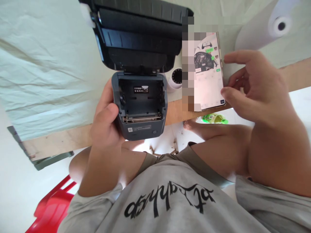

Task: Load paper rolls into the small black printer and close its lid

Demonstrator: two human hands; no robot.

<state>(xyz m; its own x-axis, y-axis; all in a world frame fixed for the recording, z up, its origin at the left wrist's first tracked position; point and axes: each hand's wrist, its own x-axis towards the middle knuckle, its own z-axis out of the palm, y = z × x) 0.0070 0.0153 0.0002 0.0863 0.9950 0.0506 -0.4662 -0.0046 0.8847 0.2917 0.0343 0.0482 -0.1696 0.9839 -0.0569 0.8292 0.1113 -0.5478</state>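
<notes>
My left hand [107,119] grips a small dark grey label printer [139,106] by its left side. The printer's lid [138,35] is swung open and back, and the paper bay inside shows no roll. A lit smartphone [209,72] rests in my right hand [252,87], held by its right edge, thumb near the lower corner. Part of the screen is blurred out. Both are held above my lap, close to the table's edge.
A pale cloth-covered table [48,71] with a wooden edge lies ahead. A large white paper roll [269,27] lies at the top right; a small white roll [176,77] stands behind the printer. A green packet [213,118] lies below the phone. A red chair [52,207] is at the lower left.
</notes>
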